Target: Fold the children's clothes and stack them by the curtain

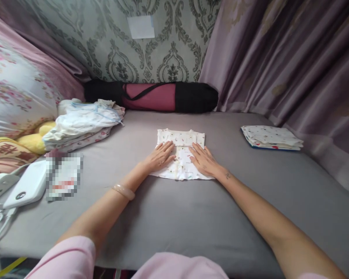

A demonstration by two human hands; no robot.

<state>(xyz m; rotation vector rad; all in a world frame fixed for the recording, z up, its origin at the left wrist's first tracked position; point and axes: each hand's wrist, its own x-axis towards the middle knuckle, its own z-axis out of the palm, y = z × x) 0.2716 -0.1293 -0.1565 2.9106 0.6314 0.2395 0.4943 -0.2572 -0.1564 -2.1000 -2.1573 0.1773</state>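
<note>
A small white printed garment (182,161), partly folded, lies on the grey sheet in front of me. My left hand (162,156) rests flat on its left side, fingers spread toward the middle. On the right side, my right hand (203,158) presses flat with fingers stretched out. Neither hand grips the cloth. The top part of the garment forms a band above my fingertips, and my palms hide parts of its sides.
A pile of loose baby clothes (84,122) sits at the left. Folded printed cloths (272,137) lie at the right. Behind is a black and maroon long bag (151,97). A white power bank (29,182) with cables and a power strip (1,186) are at the near left.
</note>
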